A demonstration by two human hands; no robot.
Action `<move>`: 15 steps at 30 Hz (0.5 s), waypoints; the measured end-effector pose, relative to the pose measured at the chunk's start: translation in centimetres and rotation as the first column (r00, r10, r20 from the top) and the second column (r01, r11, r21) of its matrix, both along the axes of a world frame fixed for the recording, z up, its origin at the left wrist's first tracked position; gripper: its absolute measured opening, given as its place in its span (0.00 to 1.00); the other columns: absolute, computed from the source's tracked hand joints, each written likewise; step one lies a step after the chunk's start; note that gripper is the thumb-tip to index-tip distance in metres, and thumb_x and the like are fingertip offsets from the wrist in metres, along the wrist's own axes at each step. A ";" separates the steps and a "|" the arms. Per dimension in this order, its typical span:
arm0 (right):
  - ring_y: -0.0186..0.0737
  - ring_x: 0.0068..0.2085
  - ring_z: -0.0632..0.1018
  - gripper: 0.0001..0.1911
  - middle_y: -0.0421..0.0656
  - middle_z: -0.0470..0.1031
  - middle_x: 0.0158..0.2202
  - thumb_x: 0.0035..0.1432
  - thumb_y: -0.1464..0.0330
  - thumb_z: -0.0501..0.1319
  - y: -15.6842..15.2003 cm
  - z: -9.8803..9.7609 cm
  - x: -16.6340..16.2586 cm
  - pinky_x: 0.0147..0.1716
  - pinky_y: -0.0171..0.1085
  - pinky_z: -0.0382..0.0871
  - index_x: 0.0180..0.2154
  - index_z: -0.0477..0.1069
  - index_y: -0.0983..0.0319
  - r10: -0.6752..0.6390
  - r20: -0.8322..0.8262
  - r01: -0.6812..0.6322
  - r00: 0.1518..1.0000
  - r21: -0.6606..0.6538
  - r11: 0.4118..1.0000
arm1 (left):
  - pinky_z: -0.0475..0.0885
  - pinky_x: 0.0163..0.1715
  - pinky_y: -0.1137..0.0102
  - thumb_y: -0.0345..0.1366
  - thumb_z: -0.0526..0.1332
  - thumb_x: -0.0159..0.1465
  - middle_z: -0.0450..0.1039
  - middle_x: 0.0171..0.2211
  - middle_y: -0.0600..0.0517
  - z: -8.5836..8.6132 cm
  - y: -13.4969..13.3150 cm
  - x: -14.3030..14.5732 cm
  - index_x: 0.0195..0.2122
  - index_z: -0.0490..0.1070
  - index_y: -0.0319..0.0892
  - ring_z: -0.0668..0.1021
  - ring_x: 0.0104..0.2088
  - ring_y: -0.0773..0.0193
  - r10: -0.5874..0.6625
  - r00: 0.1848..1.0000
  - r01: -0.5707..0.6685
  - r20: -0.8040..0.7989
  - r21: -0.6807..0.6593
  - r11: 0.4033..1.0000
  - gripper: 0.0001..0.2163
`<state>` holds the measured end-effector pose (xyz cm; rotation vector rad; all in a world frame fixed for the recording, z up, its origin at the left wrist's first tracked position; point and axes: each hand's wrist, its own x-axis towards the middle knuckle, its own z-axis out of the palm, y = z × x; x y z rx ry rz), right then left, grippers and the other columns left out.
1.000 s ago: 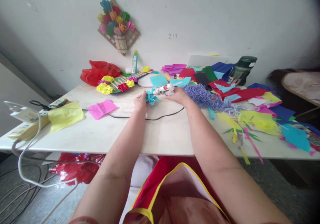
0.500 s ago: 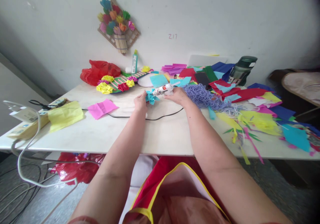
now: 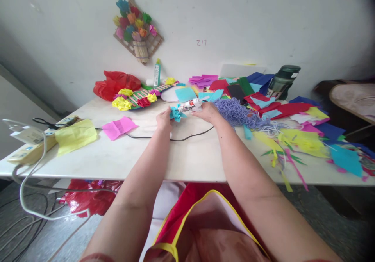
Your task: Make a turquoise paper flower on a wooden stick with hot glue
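Observation:
My left hand (image 3: 164, 118) pinches a small crumpled blue paper flower (image 3: 176, 113) over the white table (image 3: 187, 156). My right hand (image 3: 207, 112) is wrapped round a white glue gun (image 3: 191, 106) whose nozzle touches the flower. The gun's black cord (image 3: 181, 137) trails across the table in front of both hands. A pink folded paper (image 3: 118, 127) lies to the left of my left hand.
A board with paper flowers (image 3: 137, 97), a red bag (image 3: 115, 83) and a glue bottle (image 3: 157, 73) stand behind. Purple yarn (image 3: 237, 113), coloured paper scraps (image 3: 295, 137) and a dark bottle (image 3: 283, 82) fill the right. A yellow sheet (image 3: 74, 136), scissors (image 3: 43, 122) and a power strip (image 3: 23, 152) lie left.

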<state>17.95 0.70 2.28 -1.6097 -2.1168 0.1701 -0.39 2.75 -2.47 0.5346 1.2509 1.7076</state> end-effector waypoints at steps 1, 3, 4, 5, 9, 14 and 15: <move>0.52 0.48 0.81 0.20 0.49 0.83 0.45 0.54 0.54 0.65 0.0 0.0 0.0 0.44 0.39 0.72 0.44 0.80 0.58 -0.002 -0.001 0.002 1.000 0.000 1.000 | 0.71 0.26 0.72 0.37 0.69 0.56 0.68 0.20 0.56 0.0 0.0 0.0 0.25 0.70 0.39 0.72 0.21 0.68 0.000 1.000 0.000 0.000 -0.001 1.000 0.10; 0.52 0.49 0.81 0.20 0.49 0.82 0.45 0.54 0.53 0.65 0.0 0.0 0.0 0.44 0.39 0.72 0.44 0.80 0.58 -0.004 -0.002 0.004 1.000 0.000 1.000 | 0.71 0.26 0.71 0.37 0.70 0.55 0.68 0.20 0.56 -0.1 0.1 -0.1 0.25 0.70 0.39 0.73 0.22 0.68 0.001 1.000 -0.001 0.002 0.002 1.000 0.10; 0.53 0.49 0.81 0.21 0.49 0.82 0.45 0.54 0.53 0.65 0.0 0.0 0.0 0.44 0.39 0.72 0.44 0.80 0.58 -0.004 -0.002 0.004 1.000 0.001 1.000 | 0.71 0.26 0.71 0.37 0.70 0.55 0.69 0.20 0.56 -0.1 0.1 -0.1 0.25 0.70 0.39 0.72 0.21 0.68 0.001 1.000 -0.001 0.004 0.004 1.000 0.10; 0.53 0.49 0.81 0.21 0.49 0.82 0.45 0.54 0.53 0.65 0.0 0.0 0.1 0.44 0.39 0.72 0.44 0.80 0.58 -0.002 -0.003 0.002 1.000 0.000 1.000 | 0.71 0.25 0.72 0.37 0.69 0.56 0.69 0.20 0.56 -0.1 0.2 -0.1 0.25 0.70 0.39 0.72 0.21 0.69 0.004 1.000 -0.004 0.008 0.004 1.000 0.10; 0.51 0.48 0.81 0.20 0.48 0.83 0.45 0.54 0.53 0.65 0.1 -0.1 0.2 0.44 0.39 0.72 0.44 0.80 0.57 0.008 -0.013 -0.008 1.000 0.015 1.000 | 0.72 0.25 0.72 0.36 0.69 0.57 0.69 0.21 0.55 -0.1 0.1 -0.1 0.25 0.70 0.39 0.72 0.21 0.69 0.014 1.000 -0.014 0.019 -0.001 1.000 0.10; 0.49 0.47 0.82 0.19 0.46 0.83 0.43 0.53 0.54 0.66 0.2 -0.3 0.2 0.44 0.39 0.72 0.43 0.80 0.56 0.016 -0.034 -0.015 0.999 0.018 1.000 | 0.71 0.25 0.72 0.36 0.69 0.56 0.69 0.20 0.56 0.0 0.0 -0.1 0.24 0.70 0.39 0.72 0.21 0.69 0.016 1.000 -0.016 0.025 0.002 1.000 0.10; 0.49 0.46 0.82 0.19 0.46 0.83 0.43 0.53 0.54 0.66 0.2 -0.3 0.2 0.44 0.39 0.72 0.43 0.81 0.56 0.018 -0.038 -0.017 0.999 0.014 1.000 | 0.71 0.25 0.72 0.36 0.69 0.56 0.69 0.20 0.56 0.1 0.0 -0.1 0.25 0.70 0.39 0.72 0.21 0.69 0.016 0.999 -0.016 0.027 0.003 1.000 0.10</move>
